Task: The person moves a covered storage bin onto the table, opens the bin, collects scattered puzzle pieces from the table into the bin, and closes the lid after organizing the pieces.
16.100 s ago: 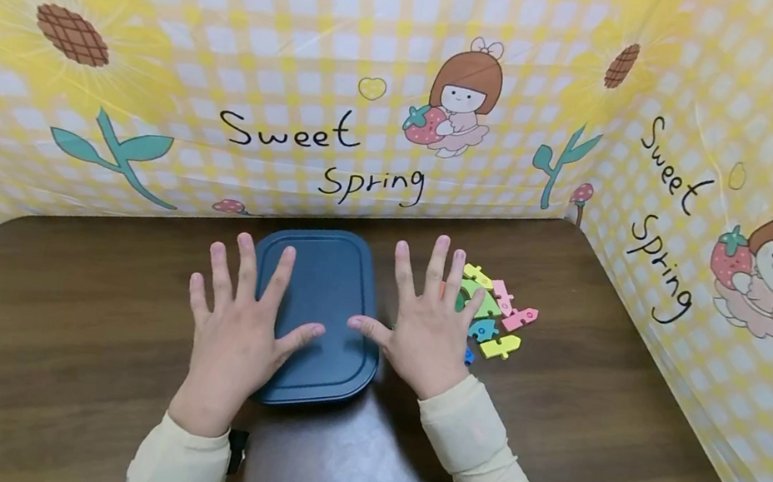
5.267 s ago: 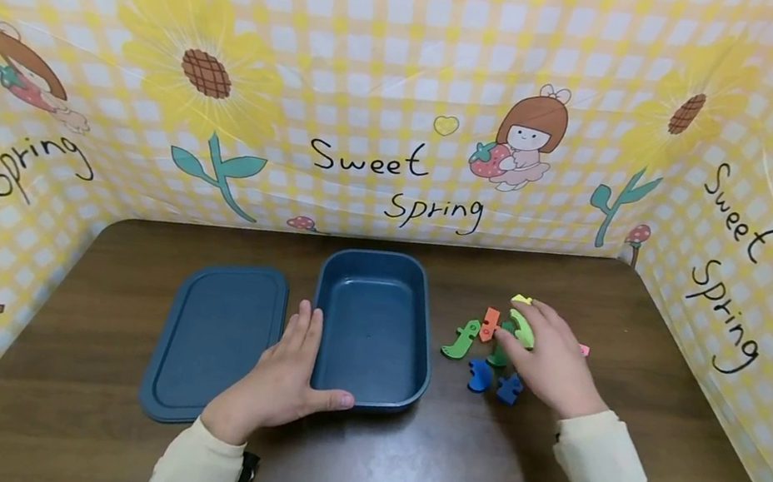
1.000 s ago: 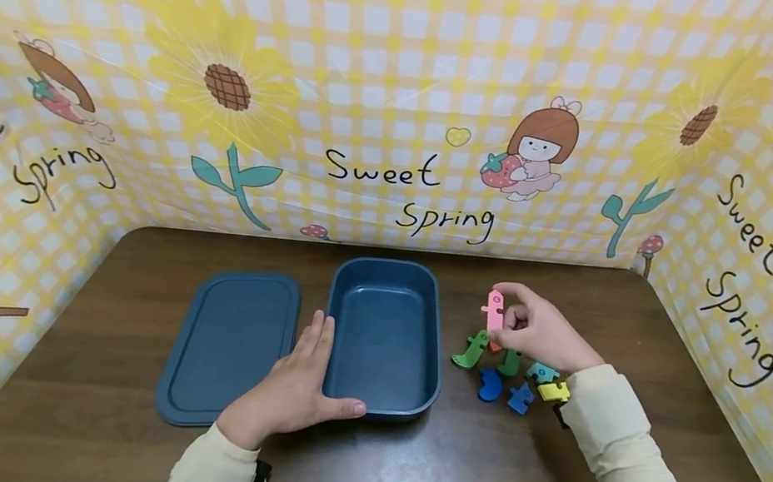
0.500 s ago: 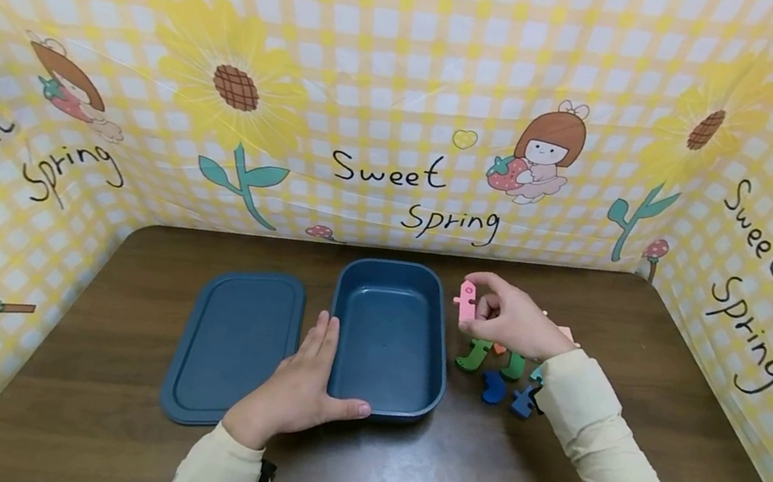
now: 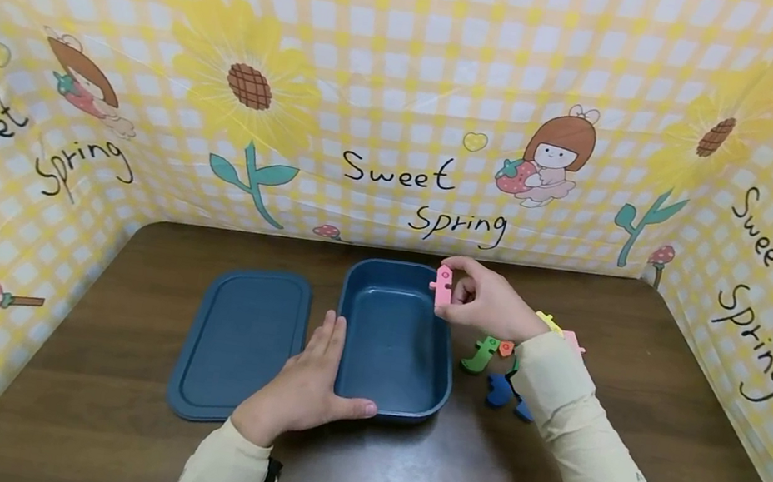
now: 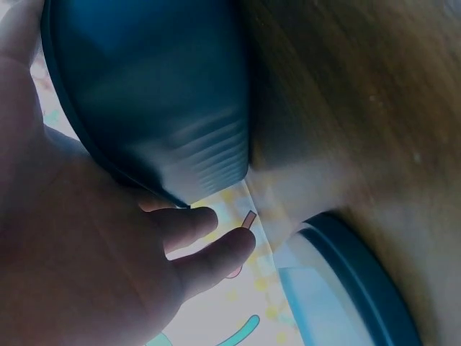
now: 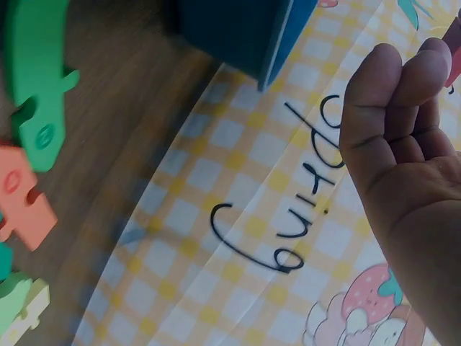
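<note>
My right hand [image 5: 491, 301] pinches a pink puzzle piece [image 5: 443, 288] between thumb and fingertips, over the far right rim of a dark blue box [image 5: 392, 351]. Only a sliver of the piece shows at the edge of the right wrist view. My left hand [image 5: 302, 388] lies with extended fingers along the box's left side, its thumb at the near rim. In the left wrist view, fingers [image 6: 216, 263] reach past the box wall [image 6: 166, 94]. Right of the box lie a green piece [image 5: 480, 355], an orange piece [image 5: 506, 348] and blue pieces [image 5: 499, 391], partly hidden by the right sleeve.
The blue lid [image 5: 241, 344] lies flat on the wooden table [image 5: 109, 366], left of the box. A yellow piece [image 5: 548, 322] and a light pink piece [image 5: 574, 342] sit behind the right forearm. Checked cloth [image 5: 414, 68] stands around the table's back and sides.
Over the last second my right hand has carried the pink puzzle piece leftward from above the pile to the box. The left hand stays at the box. Earlier, the lid came off the box.
</note>
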The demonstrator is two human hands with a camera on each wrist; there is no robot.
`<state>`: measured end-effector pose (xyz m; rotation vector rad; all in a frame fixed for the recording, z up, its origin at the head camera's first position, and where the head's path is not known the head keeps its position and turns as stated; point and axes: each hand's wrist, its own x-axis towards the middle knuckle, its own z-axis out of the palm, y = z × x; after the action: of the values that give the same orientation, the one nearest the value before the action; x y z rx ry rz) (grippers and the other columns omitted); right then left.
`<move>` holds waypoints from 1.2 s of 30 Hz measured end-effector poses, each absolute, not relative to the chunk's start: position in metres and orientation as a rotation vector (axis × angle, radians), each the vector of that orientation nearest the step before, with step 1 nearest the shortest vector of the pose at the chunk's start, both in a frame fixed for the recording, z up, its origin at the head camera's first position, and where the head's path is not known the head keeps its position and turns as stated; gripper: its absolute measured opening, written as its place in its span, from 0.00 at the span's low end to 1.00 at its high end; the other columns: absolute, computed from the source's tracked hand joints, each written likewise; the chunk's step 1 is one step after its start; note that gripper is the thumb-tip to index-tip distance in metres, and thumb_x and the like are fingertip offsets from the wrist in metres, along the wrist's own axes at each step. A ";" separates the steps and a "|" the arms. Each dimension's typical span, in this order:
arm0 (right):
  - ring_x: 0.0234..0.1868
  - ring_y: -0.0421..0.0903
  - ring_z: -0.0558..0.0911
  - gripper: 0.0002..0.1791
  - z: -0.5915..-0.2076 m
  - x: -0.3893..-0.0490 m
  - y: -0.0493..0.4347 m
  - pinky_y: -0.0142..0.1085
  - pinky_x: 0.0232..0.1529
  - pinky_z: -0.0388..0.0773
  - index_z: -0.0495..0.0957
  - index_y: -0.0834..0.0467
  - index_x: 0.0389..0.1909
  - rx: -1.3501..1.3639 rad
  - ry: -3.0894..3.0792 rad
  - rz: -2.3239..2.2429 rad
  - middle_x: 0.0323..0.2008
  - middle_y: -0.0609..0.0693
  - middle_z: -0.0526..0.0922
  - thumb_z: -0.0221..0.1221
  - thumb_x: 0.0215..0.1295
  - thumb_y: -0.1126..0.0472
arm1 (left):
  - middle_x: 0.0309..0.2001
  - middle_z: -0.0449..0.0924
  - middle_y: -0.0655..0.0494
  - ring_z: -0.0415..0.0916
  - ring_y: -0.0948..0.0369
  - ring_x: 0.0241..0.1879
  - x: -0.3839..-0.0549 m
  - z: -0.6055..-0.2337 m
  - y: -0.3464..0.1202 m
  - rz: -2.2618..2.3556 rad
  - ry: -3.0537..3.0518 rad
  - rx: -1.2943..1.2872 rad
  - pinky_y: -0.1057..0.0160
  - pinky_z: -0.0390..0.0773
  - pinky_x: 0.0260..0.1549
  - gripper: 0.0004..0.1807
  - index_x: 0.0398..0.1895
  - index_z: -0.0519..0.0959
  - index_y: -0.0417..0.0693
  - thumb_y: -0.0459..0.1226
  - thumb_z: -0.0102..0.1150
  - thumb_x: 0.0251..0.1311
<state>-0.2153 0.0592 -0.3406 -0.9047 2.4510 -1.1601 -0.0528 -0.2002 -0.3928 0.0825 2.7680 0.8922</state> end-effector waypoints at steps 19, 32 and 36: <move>0.28 0.48 0.77 0.38 -0.334 -0.218 0.000 0.40 0.32 0.72 0.66 0.58 0.68 -0.978 2.418 -1.113 0.26 0.50 0.79 0.71 0.60 0.55 | 0.81 0.27 0.46 0.33 0.45 0.78 -0.054 -0.393 -0.200 0.872 2.762 0.107 0.33 0.49 0.68 0.70 0.82 0.35 0.43 0.66 0.69 0.51; 0.26 0.48 0.77 0.38 -0.341 -0.221 -0.028 0.39 0.32 0.74 0.66 0.59 0.68 -0.995 2.418 -1.032 0.26 0.50 0.80 0.70 0.60 0.53 | 0.81 0.28 0.44 0.34 0.43 0.78 -0.053 -0.392 -0.201 0.875 2.770 0.104 0.33 0.50 0.67 0.70 0.81 0.36 0.41 0.66 0.69 0.52; 0.26 0.48 0.77 0.38 -0.343 -0.222 -0.036 0.38 0.31 0.73 0.66 0.59 0.69 -0.974 2.418 -1.022 0.26 0.51 0.79 0.70 0.60 0.53 | 0.81 0.28 0.45 0.35 0.43 0.78 -0.051 -0.392 -0.202 0.880 2.770 0.103 0.33 0.49 0.68 0.70 0.81 0.36 0.41 0.66 0.69 0.51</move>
<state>-0.2218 -0.0356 -0.3431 -0.9735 2.4183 -1.0223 -0.0514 -0.2024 -0.3922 0.1030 2.7702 0.8802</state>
